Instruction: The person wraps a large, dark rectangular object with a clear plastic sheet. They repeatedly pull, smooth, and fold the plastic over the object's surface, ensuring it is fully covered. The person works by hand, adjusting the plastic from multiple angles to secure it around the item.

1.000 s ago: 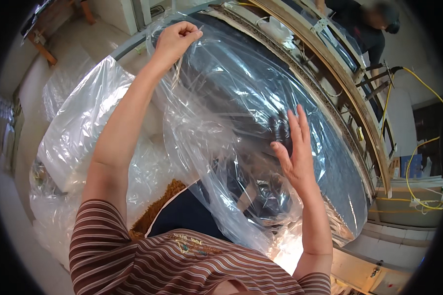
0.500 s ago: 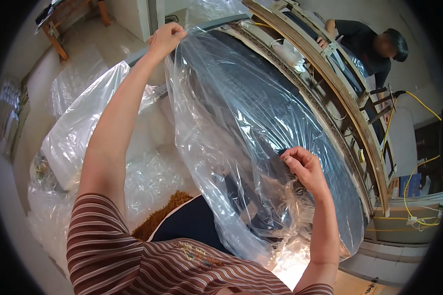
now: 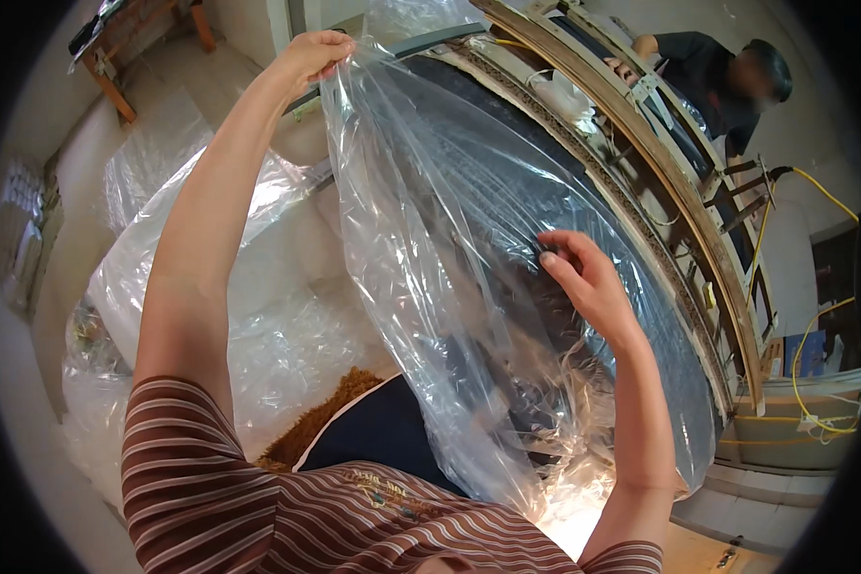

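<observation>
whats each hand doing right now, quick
Left hand: closed, pinching the clear plastic film.
Right hand: fingers partly curled at the film; whether it grips cannot be told.

Spread open a second ago, the right hand (image 3: 591, 284) now pinches the clear plastic film (image 3: 387, 249), higher than half a second ago; below the left hand (image 3: 314, 59), loose bunching becomes long, straighter folds.

The left hand (image 3: 318, 57) stretches far forward, fingers (image 3: 335, 39) pinched; the right hand (image 3: 591, 287) sits nearer, fingers curled.
</observation>
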Tool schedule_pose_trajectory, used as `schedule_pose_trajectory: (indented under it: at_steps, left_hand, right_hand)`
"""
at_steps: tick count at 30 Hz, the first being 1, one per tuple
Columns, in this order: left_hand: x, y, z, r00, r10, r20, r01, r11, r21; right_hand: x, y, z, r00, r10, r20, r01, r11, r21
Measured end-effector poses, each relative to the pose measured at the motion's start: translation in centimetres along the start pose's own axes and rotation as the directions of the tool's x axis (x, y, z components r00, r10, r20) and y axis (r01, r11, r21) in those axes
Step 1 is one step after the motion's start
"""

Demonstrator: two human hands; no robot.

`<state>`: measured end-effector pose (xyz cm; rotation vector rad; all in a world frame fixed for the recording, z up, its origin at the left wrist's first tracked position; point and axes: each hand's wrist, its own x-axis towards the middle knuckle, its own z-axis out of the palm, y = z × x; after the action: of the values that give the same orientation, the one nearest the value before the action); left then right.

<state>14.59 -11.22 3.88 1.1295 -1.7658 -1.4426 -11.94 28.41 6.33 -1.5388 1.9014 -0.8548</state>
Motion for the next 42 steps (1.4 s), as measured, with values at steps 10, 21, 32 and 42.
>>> schedule_pose_trajectory:
  at_steps: [10, 21, 32, 42]
  left_hand:
    - [1.4, 0.4, 5.5, 0.942, 0.16, -0.294, -0.269, 0.885, -0.38]
    - [2.9, -2.8, 12.2, 0.69, 0.369, -0.623, -0.454, 0.891, 0.025]
    - [9.6, -6.4, 8.9, 0.736, 0.423, -0.529, -0.32, 0.906, 0.279]
    - [10.6, -8.5, 10.0, 0.799, 0.489, -0.349, -0.254, 0.801, 0.542]
  right_hand:
    - [7.2, -0.2, 5.5, 0.963, -0.225, -0.146, 0.221, 0.974, -0.044]
    - [3.6, -2.0, 1.8, 0.929, 0.149, 0.34, -0.322, 0.778, 0.54]
    - [-33.6, 10.5, 0.9, 0.659, 0.363, 0.659, -0.746, 0.426, 0.512]
    - [-70.8, 21.3, -14.1, 0.141, 0.914, -0.381, -0.907, -0.035, -0.421]
